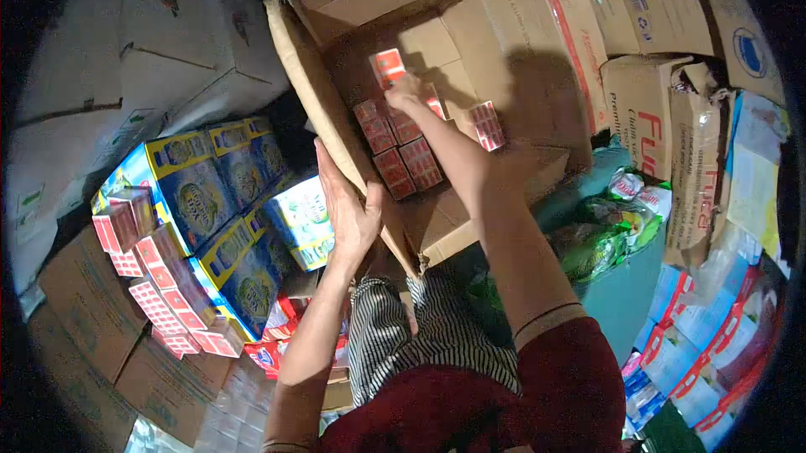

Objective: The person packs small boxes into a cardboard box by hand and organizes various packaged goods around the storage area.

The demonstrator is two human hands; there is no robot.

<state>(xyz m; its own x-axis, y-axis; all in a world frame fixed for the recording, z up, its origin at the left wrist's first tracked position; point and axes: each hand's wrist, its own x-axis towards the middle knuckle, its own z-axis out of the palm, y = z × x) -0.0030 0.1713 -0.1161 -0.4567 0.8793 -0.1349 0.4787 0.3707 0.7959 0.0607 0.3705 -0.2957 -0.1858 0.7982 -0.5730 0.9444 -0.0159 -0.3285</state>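
Note:
A large open cardboard box [487,25] stands tilted in front of me. My left hand [346,211] grips its near left wall, with the fingers along the outside and the thumb at the edge. Inside the box, my right hand [405,92] is closed on a small red-and-white pack [388,68], slightly blurred. Below that hand, several red-and-white packs [407,167] lie side by side on the box floor. Another red-and-white pack [487,125] sits apart from them, right of my forearm, which partly hides the packs under it.
On the left are stacked blue-and-yellow cartons [197,193], with rows of red-and-white packs [168,281] beside them. At right, green shiny packets [604,235] lie on a teal surface [617,293]. More cardboard cartons [646,117] and blue-and-red packages [705,344] stand beyond. Large pale cartons [168,50] rise at upper left.

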